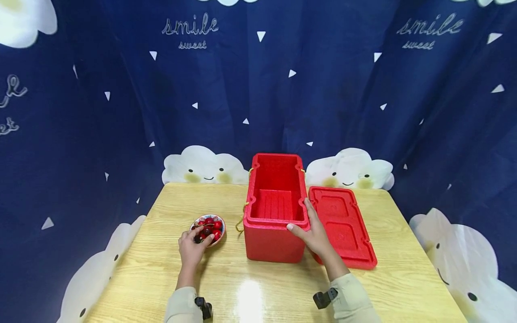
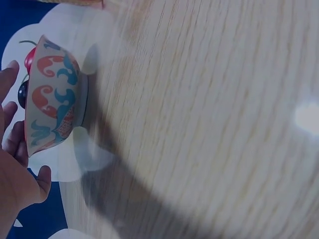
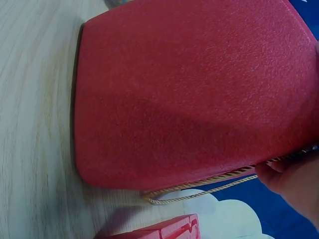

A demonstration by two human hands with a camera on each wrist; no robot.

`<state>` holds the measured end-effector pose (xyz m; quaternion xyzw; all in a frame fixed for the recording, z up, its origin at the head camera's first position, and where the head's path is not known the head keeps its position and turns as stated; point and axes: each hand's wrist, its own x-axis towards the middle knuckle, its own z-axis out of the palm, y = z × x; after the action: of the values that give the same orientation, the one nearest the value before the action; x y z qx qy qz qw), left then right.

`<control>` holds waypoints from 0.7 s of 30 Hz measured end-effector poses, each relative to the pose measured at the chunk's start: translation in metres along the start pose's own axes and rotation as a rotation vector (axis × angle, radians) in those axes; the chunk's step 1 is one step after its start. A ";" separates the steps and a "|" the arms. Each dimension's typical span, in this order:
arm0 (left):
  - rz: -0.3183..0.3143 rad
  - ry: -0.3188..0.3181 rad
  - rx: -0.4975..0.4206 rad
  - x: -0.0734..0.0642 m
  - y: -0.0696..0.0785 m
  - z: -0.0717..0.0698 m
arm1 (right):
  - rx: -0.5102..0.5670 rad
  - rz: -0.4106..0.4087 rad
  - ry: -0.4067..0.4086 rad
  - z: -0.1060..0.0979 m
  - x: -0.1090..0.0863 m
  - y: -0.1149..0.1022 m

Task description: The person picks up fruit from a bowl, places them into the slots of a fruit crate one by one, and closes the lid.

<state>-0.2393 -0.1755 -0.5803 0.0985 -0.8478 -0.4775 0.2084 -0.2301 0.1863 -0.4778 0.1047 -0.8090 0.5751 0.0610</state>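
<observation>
On the left of the head view, a small patterned bowl (image 1: 223, 234) holds several dark red cherries (image 1: 217, 224). My left hand (image 1: 190, 249) reaches over its near left rim, thumb and forefinger spread apart among the fruit. From the left wrist, the bowl (image 2: 55, 99) shows orange and blue swirls, with fingers (image 2: 16, 139) at its rim. A red foam box (image 1: 274, 244) stands lidless in the middle, with nothing inside. My right hand (image 1: 319, 237) holds its near right corner, thumb on the front rim, fingers along the side.
The red lid (image 1: 343, 229) lies on the table just right of the box. Yellow cord (image 3: 219, 177) hangs along the box's sides. The wooden table (image 1: 218, 287) meets a dark blue curtain (image 1: 258, 89) behind.
</observation>
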 end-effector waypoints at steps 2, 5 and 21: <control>-0.006 0.004 0.002 0.000 0.000 0.001 | -0.017 -0.010 -0.005 0.000 0.001 0.004; -0.011 0.019 0.017 0.000 0.000 0.003 | -0.037 -0.029 -0.002 -0.001 0.001 0.005; -0.100 0.096 -0.001 0.003 0.000 0.008 | 0.068 0.021 -0.003 -0.001 -0.008 -0.023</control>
<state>-0.2454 -0.1701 -0.5837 0.1635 -0.8306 -0.4824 0.2249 -0.2171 0.1808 -0.4579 0.0990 -0.7903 0.6027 0.0500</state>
